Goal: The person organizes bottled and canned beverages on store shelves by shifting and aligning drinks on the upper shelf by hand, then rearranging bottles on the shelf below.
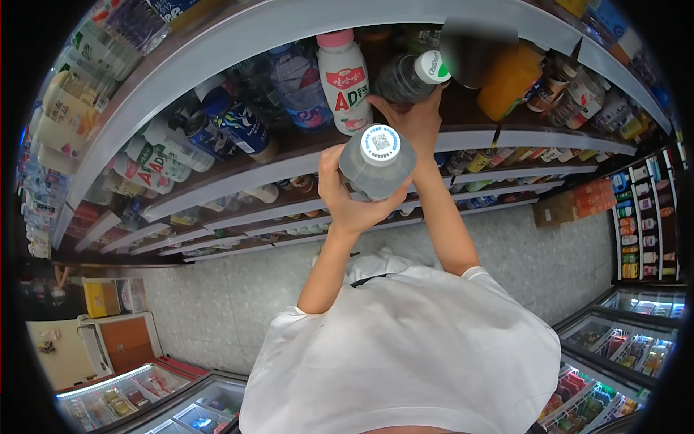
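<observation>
My left hand (354, 211) is wrapped around a clear plastic bottle (377, 179) with a white cap printed with a QR code, held upright in front of the shelf. Farther in, my right hand (419, 119) grips a dark-looking bottle (405, 79) whose white cap carries a green mark. That bottle tilts to the right over the shelf board, and part of my right hand is hidden behind the clear bottle. A white bottle with a pink cap (344, 83) stands just left of my right hand.
Dark blue bottles (235, 123) and other drinks line the shelf to the left. An orange bottle (512, 81) leans on the right. Shelf edges (289, 155) run below, with more bottles. Cardboard boxes (555, 210) sit on the floor, and chest freezers (126, 394) stand behind me.
</observation>
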Available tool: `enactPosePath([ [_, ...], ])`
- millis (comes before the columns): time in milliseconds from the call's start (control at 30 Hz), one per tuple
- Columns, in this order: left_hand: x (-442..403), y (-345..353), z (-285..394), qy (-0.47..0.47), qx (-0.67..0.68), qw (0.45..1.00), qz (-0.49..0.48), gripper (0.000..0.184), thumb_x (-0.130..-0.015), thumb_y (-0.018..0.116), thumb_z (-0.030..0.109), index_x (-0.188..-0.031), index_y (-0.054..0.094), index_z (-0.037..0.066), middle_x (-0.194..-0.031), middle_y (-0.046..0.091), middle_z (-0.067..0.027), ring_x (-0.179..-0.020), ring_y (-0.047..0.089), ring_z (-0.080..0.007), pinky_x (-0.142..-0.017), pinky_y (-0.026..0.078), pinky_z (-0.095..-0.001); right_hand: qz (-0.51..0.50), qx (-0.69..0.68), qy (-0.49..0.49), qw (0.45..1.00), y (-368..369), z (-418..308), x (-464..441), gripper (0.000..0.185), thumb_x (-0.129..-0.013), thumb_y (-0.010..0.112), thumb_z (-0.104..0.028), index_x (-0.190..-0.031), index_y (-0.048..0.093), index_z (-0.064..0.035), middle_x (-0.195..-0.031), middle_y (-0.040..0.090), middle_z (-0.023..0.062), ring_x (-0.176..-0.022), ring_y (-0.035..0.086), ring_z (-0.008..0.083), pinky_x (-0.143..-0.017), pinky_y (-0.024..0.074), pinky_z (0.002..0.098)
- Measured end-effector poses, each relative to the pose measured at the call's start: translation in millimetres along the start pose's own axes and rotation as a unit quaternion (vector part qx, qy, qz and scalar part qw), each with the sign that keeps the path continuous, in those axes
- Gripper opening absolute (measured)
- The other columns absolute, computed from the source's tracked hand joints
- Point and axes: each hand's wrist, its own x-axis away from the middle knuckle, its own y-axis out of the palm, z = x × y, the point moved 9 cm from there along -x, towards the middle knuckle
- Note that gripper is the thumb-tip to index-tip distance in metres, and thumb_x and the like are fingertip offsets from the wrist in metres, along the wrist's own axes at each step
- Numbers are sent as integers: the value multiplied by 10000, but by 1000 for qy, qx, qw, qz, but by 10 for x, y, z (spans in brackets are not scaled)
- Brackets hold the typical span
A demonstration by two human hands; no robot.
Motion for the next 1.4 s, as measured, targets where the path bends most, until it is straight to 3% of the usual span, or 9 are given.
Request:
enactPosePath([
  [200, -9, -40, -103, -43, 22, 998, 28, 719, -542, 875, 201, -1108, 475, 8, -1006, 528, -97, -890, 557, -206, -761, 455, -319, 7, 142, -169, 975, -11, -310, -126, 1042, -628, 787, -490, -1388, 256, -15, -1210, 488, 225, -942, 602, 404, -711, 523, 437],
  [233, -25, -35, -109, -46, 22, 998, 29, 723, -543, 877, 202, -1110, 474, 5, -1003, 528, -98, -886, 557, -203, -760, 454, -314, -41, 151, -115, 981, 28, -295, -175, 1046, -643, 785, -466, -1390, 240, 23, -1313, 444, 246, -1142, 527, 401, -841, 507, 446],
  [267, -30, -31, -110, -49, 22, 998, 31, 726, -544, 878, 202, -1111, 473, 1, -999, 528, -99, -882, 557, -199, -760, 454, -310, -41, 152, -114, 981, 46, -281, -182, 1046, -643, 785, -466, -1390, 240, 23, -1313, 444, 246, -1142, 527, 401, -841, 507, 446],
  [467, 25, 14, -183, -60, 32, 997, 23, 732, -548, 880, 204, -1119, 472, -3, -1002, 529, -101, -888, 562, -199, -765, 457, -308, 38, 122, -121, 984, 14, -221, -157, 967, -711, 731, -480, -1427, 228, -69, -1186, 449, 247, -912, 590, 430, -711, 511, 466],
  [633, 26, 30, -150, -53, 21, 998, 18, 715, -552, 878, 213, -1108, 482, 4, -1001, 532, -97, -888, 565, -198, -762, 458, -306, 78, 91, -202, 972, 28, -231, -14, 560, -798, 721, -246, -1280, 475, -99, -1138, 469, 177, -833, 613, 317, -618, 528, 388],
  [733, 30, 29, -137, -56, 21, 998, 13, 706, -552, 877, 218, -1102, 488, 7, -1001, 533, -95, -887, 565, -198, -761, 460, -307, 94, 47, -158, 982, -168, -177, 12, 430, -781, 713, -150, -1170, 545, -81, -1066, 501, 146, -835, 616, 266, -576, 526, 350],
  [867, 28, 21, -118, -59, 16, 998, 6, 707, -553, 876, 217, -1104, 487, 8, -1002, 533, -95, -885, 567, -199, -761, 463, -310, 199, 72, -195, 958, -530, -140, -106, 492, -726, 771, -183, -1143, 546, -50, -991, 539, 144, -879, 599, 267, -659, 507, 358],
  [1100, 8, 75, -102, -65, 47, 997, 10, 727, -554, 876, 206, -1122, 470, 6, -1004, 530, -96, -896, 566, -202, -771, 461, -316, 94, 98, -153, 979, -386, 286, -372, 629, -683, 797, -330, -1125, 527, 26, -1006, 586, 195, -918, 587, 360, -785, 449, 434],
  [1400, -450, 456, -159, -70, 89, 994, -4, 792, -550, 891, 202, -1171, 448, -12, -1054, 561, -113, -951, 576, -204, -820, 475, -341, 116, 112, -135, 978, -602, 318, -267, 615, -635, 778, -314, -1119, 547, -16, -980, 611, 154, -902, 596, 323, -791, 425, 423],
])
